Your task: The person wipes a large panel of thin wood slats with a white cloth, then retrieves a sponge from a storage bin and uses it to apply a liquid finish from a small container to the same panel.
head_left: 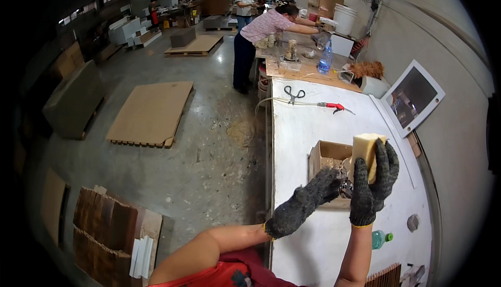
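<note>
Both my hands wear dark grey knitted gloves. My right hand (377,175) grips a pale yellow foam-like block (365,148), its fingers wrapped round the block's right side above the box. Beside it, my left hand (326,185) reaches over the open cardboard box (314,163), its fingers bent together at a heap of small metal pieces (344,187). What those fingers hold, if anything, is hidden. The box stands on a white worktop (302,125) and part of it lies behind my hands.
A red air blow gun (334,106) with hose and black-handled scissors (294,95) lie further up the worktop. A green-capped bottle (380,239) lies near my right forearm. A white-framed panel (414,99) leans on the wall. A person (263,28) bends over the far bench.
</note>
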The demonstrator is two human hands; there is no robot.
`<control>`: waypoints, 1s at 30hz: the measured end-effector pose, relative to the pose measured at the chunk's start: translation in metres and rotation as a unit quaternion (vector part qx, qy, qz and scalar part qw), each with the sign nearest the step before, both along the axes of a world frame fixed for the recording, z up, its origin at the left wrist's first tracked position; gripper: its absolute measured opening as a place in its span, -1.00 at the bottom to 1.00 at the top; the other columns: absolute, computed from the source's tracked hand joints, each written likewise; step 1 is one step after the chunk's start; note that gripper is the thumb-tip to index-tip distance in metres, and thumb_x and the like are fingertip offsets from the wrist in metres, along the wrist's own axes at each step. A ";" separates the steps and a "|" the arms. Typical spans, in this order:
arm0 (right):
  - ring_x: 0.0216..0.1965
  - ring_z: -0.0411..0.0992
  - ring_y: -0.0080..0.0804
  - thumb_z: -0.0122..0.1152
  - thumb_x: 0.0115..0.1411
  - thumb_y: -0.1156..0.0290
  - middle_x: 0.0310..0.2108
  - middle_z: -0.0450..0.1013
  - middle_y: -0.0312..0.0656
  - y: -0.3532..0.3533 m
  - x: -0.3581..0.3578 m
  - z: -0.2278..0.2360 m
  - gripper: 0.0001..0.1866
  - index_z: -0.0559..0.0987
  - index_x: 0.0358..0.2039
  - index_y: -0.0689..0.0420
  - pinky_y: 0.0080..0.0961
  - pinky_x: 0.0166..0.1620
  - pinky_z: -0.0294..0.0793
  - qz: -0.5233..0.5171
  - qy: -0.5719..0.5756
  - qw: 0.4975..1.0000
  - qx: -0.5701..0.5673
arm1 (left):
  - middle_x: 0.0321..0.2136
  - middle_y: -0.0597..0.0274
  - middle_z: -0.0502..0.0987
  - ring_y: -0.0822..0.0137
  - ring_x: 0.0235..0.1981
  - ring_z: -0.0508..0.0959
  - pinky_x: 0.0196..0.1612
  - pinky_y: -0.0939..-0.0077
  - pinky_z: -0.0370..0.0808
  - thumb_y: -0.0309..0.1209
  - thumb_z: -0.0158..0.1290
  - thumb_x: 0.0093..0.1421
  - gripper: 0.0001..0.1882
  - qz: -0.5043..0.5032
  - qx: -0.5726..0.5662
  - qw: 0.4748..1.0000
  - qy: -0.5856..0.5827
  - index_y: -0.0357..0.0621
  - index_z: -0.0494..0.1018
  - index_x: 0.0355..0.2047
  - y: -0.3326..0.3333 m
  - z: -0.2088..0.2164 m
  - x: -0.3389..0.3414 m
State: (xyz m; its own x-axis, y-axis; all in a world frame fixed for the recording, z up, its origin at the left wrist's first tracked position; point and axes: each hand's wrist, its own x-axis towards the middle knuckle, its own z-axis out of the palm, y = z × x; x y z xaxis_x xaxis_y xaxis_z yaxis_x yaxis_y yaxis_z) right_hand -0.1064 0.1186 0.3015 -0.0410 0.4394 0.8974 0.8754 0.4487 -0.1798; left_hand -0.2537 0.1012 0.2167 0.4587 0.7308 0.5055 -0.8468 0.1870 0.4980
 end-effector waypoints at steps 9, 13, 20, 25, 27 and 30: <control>0.14 0.28 -0.11 0.32 0.11 0.38 0.12 0.31 -0.03 0.001 0.017 -0.019 -0.46 0.45 0.14 0.03 -0.15 0.18 0.30 0.027 0.241 0.969 -0.053 | 0.38 0.15 -0.03 0.18 0.35 0.09 0.38 0.15 0.03 -0.02 -0.47 0.43 -0.33 -0.040 -0.119 0.992 -0.009 -0.18 -0.19 0.38 -0.010 -0.070 -0.013; 0.13 0.27 -0.07 0.41 0.02 0.37 0.13 0.29 -0.01 -0.037 -0.004 -0.065 -0.38 0.46 0.14 -0.03 -0.16 0.12 0.34 -0.032 -0.052 0.994 -0.095 | 0.32 0.11 0.11 0.16 0.27 0.25 0.31 0.21 0.21 -0.12 -0.40 0.45 -0.39 -0.019 -0.098 0.987 0.124 -0.24 -0.08 0.36 -0.026 -0.078 -0.025; 0.05 0.31 0.03 0.47 -0.07 0.32 0.04 0.35 0.04 -0.090 -0.054 -0.157 -0.40 0.52 0.05 0.05 -0.12 0.09 0.32 -0.014 0.137 0.969 -0.206 | 0.15 0.10 0.32 0.24 0.14 0.39 0.25 0.37 0.34 -0.18 -0.27 0.44 -0.49 0.124 -0.067 0.890 0.433 -0.25 0.14 0.26 -0.048 -0.085 -0.034; 0.06 0.31 0.04 0.41 -0.04 0.39 0.06 0.33 0.08 -0.109 -0.045 -0.170 -0.38 0.47 0.09 0.11 -0.11 0.10 0.30 -0.029 0.078 0.962 -0.260 | 0.15 0.15 0.32 0.31 0.13 0.37 0.24 0.45 0.35 -0.19 -0.25 0.44 -0.51 0.073 -0.167 0.920 0.346 -0.24 0.15 0.25 -0.060 -0.102 -0.021; 0.05 0.32 0.05 0.42 -0.06 0.39 0.05 0.34 0.08 -0.115 -0.044 -0.179 -0.38 0.48 0.07 0.11 -0.10 0.09 0.31 -0.028 0.094 0.965 -0.245 | 0.14 0.16 0.32 0.31 0.12 0.37 0.24 0.43 0.34 -0.16 -0.26 0.44 -0.49 0.102 -0.065 0.922 0.368 -0.24 0.15 0.25 -0.060 -0.142 -0.019; 0.03 0.32 0.06 0.44 -0.09 0.38 0.03 0.34 0.08 -0.124 -0.046 -0.183 -0.37 0.48 0.07 0.10 -0.09 0.07 0.31 0.000 0.096 0.965 -0.244 | 0.13 0.15 0.34 0.31 0.11 0.39 0.21 0.39 0.36 -0.07 -0.30 0.43 -0.44 0.038 -0.144 0.954 0.261 -0.21 0.15 0.26 -0.056 -0.150 -0.015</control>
State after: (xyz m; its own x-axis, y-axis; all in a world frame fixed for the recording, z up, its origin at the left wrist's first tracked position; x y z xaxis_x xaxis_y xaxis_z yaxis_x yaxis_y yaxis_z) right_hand -0.1525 -0.0057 0.1188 0.1057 0.8110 0.5755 0.8056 0.2695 -0.5277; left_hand -0.2691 0.0455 0.0666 0.5327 0.8463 -0.0038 -0.5140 0.3271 0.7930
